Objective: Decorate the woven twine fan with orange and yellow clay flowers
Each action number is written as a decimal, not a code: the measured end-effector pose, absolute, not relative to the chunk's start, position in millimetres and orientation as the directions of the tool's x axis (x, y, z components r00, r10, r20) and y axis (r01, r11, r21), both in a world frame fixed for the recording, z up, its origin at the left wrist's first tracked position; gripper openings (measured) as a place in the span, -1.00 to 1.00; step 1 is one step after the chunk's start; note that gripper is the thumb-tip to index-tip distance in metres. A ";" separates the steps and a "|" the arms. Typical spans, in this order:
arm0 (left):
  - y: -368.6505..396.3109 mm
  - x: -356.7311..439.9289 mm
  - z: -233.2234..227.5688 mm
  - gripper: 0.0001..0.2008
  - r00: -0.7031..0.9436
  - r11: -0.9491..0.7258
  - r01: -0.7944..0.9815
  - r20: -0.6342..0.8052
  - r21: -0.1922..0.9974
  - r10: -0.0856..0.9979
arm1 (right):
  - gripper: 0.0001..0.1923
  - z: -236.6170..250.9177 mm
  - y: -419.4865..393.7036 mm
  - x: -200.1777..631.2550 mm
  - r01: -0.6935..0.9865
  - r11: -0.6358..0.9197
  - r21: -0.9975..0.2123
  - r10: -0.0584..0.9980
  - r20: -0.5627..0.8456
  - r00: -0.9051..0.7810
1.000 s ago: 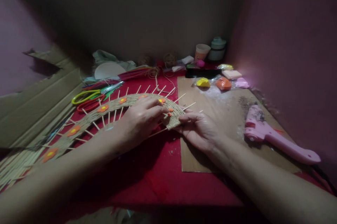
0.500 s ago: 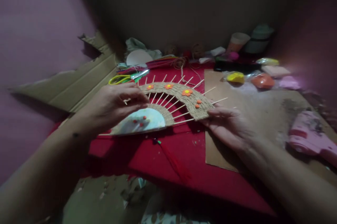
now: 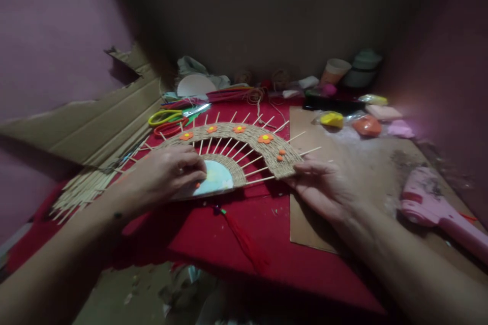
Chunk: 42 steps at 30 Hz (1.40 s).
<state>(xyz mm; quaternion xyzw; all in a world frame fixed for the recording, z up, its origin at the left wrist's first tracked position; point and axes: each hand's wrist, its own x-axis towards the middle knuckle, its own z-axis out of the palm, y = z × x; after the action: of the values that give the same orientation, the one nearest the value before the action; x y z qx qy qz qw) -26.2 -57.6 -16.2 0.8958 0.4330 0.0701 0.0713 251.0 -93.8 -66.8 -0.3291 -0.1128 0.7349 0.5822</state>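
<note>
A hand fan woven of tan cord over thin sticks lies above the red cloth. Orange flowers with yellow centres dot its outer band, and two orange dots sit near the right end. My right hand grips that lower right end between thumb and fingers. Over the pale blue half-round centre, my left hand has its fingers pinched together; what they hold, if anything, is hidden. One small red dot shows by its fingertips. A red tassel lies on the cloth below.
Scissors and a bundle of sticks lie to the left, near torn cardboard. At right, a pink glue gun rests on a cardboard sheet. Bagged yellow clay and orange clay sit behind.
My left hand has come down from the fan's outer band to its blue centre, covering red dots seen there before. My right hand keeps its grip. The view has shifted slightly.
</note>
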 end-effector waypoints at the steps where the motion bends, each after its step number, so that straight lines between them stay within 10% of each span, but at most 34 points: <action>1: -55.9 -25.2 -15.0 -0.78 0.621 -0.623 0.761 0.074 0.179 0.780 | -0.55 -67.5 -93.5 251.0 -0.789 -0.295 -0.538 0.930 -0.351 -0.109; 12: -39.1 84.9 -10.3 -0.80 0.826 -0.915 0.401 0.418 0.036 0.378 | -0.67 -67.3 -91.8 250.7 -0.809 -0.269 -0.522 0.947 -0.298 -0.122; 31: -29.6 101.9 -22.6 -0.78 0.949 -0.965 0.184 0.290 -0.189 0.124 | -0.78 -67.9 -90.6 249.7 -0.831 -0.257 -0.493 0.944 -0.313 -0.106; 42: -25.8 98.5 -14.4 -0.79 0.881 -0.946 0.313 0.347 0.081 0.321 | -0.81 -67.9 -90.4 249.6 -0.818 -0.259 -0.513 0.940 -0.330 -0.091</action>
<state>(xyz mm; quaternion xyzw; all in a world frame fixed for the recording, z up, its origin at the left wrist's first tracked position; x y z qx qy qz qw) 98.5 -25.8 -14.4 0.9697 0.1636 0.1808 0.0113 249.6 -90.4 -67.9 -0.3065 -0.0988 0.7319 0.6005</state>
